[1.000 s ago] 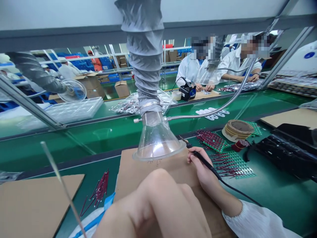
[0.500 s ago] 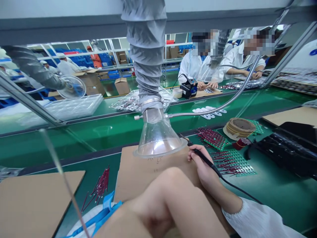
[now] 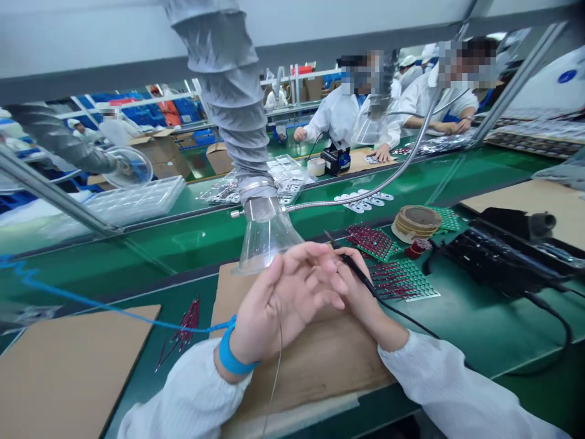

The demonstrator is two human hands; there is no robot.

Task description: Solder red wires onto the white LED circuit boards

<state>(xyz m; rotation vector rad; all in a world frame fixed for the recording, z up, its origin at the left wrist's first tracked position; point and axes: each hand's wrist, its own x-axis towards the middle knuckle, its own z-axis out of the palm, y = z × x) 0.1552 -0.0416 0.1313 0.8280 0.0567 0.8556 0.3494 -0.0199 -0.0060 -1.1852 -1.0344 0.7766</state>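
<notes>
My left hand (image 3: 287, 299) hovers over the brown cardboard mat (image 3: 315, 366), fingers loosely curled, with a thin solder wire (image 3: 275, 360) trailing down from it. A blue wrist strap (image 3: 231, 358) circles that wrist, and its coiled cord runs off left. My right hand (image 3: 361, 292) touches the left hand's fingertips and grips a black soldering iron (image 3: 354, 268) like a pen, tip pointing up and left. Both hands sit just below the clear fume hood (image 3: 262, 241).
Green circuit panels with red wires (image 3: 402, 280) lie right of my hands, near a tape roll (image 3: 414, 222) and a black soldering station (image 3: 498, 250). Loose red wires (image 3: 183, 329) and another cardboard sheet (image 3: 59, 366) lie to the left. People in white coats (image 3: 347, 113) work across the green belt.
My left arm, raised close to the camera before, has come down; the hand now meets the right hand over the cardboard. The solder wire moved from the left to hang below it.
</notes>
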